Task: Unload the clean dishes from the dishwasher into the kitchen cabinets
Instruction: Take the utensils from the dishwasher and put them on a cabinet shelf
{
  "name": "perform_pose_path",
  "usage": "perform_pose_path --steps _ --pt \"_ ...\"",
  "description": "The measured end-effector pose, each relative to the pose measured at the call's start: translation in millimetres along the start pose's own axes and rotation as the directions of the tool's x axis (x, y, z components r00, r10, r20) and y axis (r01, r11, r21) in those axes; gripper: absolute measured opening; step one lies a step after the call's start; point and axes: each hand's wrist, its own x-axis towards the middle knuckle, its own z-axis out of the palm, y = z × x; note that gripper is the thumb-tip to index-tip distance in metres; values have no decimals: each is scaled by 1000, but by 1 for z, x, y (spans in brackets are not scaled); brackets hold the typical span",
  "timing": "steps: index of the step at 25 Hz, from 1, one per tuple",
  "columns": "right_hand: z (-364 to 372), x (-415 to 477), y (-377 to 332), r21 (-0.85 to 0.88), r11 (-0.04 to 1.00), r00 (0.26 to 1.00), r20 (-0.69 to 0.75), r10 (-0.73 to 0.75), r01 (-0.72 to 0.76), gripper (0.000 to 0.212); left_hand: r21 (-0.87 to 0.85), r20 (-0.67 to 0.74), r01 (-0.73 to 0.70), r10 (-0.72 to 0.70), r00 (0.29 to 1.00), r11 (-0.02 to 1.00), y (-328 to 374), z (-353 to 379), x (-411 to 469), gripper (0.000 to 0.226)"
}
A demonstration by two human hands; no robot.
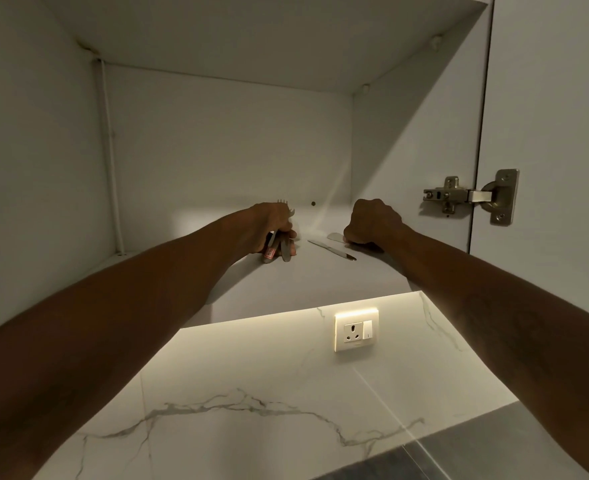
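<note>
Both arms reach up into an open white wall cabinet, onto its bottom shelf [307,282]. My left hand [269,225] is closed around a bunch of metal cutlery [281,249]; fork tines stick out above the fist and the handles point back toward me, one with a red sticker. My right hand [372,221] is fisted on the shelf, its fingers closed on the handle end of a utensil [334,236] that pokes out to the left. A table knife [333,250] lies flat on the shelf between the two hands.
The cabinet door [546,116] stands open at right on a metal hinge [470,195]. An upper shelf [251,32] roofs the compartment. Below the cabinet, a lit marble backsplash [251,393] carries a wall socket [356,329].
</note>
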Motion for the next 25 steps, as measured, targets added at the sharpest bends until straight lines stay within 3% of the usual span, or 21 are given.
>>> perform_pose_path --steps 6,9,10,11,12,14,19,22,25 --pt "0 -4 -3 -206 977 993 -91 -78 58 17 63 -101 29 -22 995 998 7 -3 -6 18" --pt "-1 1 -7 -71 995 981 -177 -86 75 20 19 -78 39 -37 996 999 9 -11 -12 21" --pt "-4 3 -13 82 994 983 -176 -60 75 24 -14 -71 36 -37 997 999 11 -13 -14 21" --pt "-8 5 -21 318 946 993 -111 -35 69 27 -51 -67 28 -31 997 998 12 -15 -14 20" --pt "-13 3 -32 580 814 998 44 -54 18 26 -84 -68 20 -25 997 996 13 -18 -15 19" --pt "-21 -1 -53 811 567 943 288 -169 -146 26 -127 -72 20 -29 997 992 15 -21 -18 17" --pt "-11 2 -85 849 479 901 367 -231 -223 13 -134 -46 32 -38 998 990 13 -29 -24 4" --pt "-8 4 -83 842 427 849 462 -256 -329 5 -69 -31 64 -66 997 996 13 -29 -27 8" --pt "-6 6 -79 813 463 816 509 -272 -353 10 -29 -54 78 -80 995 997 13 -26 -27 8"
